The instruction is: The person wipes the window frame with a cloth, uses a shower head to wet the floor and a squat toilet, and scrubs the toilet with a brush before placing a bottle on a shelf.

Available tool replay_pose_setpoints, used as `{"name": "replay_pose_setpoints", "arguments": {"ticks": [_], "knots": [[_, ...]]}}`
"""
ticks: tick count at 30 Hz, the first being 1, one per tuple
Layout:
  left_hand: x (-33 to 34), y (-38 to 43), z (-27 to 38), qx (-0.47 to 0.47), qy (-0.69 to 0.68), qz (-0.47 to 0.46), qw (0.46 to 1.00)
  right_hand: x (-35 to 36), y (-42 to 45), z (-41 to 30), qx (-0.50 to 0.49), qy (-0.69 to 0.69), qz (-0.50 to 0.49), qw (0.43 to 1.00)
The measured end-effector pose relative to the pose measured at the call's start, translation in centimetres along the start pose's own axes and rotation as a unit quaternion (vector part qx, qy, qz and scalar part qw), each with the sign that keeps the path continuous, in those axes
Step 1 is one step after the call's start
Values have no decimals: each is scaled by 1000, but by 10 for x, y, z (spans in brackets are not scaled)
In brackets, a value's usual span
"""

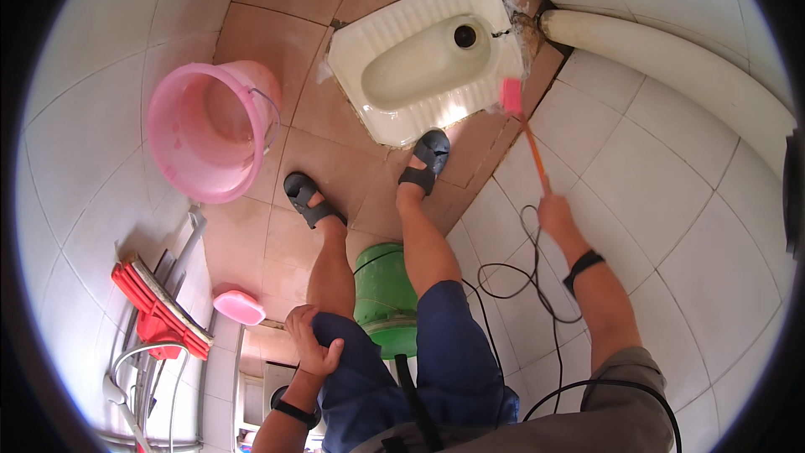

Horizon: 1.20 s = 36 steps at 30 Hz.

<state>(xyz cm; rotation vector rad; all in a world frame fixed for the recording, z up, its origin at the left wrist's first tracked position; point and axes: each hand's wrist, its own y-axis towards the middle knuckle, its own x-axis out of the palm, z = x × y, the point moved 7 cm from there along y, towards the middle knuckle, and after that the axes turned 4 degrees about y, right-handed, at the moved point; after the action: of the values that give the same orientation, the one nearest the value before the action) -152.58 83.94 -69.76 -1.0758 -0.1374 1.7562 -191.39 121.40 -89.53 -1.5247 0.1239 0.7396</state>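
My right hand (556,217) grips the orange handle of a pink-headed scrub brush (512,97). The brush head lies over the near right rim of a white ceramic squat toilet (412,72), close to the wall; whether its bristles touch the rim is hard to tell. The toilet is set in the brown tile floor, with a dark drain hole at its far right end. My left hand (311,341) rests on my left knee, fingers spread, with nothing in it.
A pink bucket (210,132) stands at the left, a green bucket (387,296) behind my legs. A red mop head (160,311) and a pink basin (239,307) are at lower left. Black cable (534,258) loops beside my right arm. A thick white pipe (666,50) runs along the right wall.
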Motion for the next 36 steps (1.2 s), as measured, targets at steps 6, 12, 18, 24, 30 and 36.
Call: {"name": "replay_pose_setpoints", "arguments": {"ticks": [6,12,18,24,30,36], "knots": [[-2,3,1,8,2,0,1000,-32,33,-50,-5,15,65,998],[-1,-3,-6,-8,-7,17,1000,20,-29,-54,12,11,-46,999],[-10,-7,-11,26,-5,18,999,-11,16,-23,-57,39,200,977],[-23,-14,-11,81,45,-13,996,-3,-20,-104,213,368,-14,905],[-35,-33,-44,87,69,-34,993,155,-106,-166,-67,275,47,958],[-31,-30,-38,118,65,-69,988,168,-68,-101,-18,198,50,979]]}}
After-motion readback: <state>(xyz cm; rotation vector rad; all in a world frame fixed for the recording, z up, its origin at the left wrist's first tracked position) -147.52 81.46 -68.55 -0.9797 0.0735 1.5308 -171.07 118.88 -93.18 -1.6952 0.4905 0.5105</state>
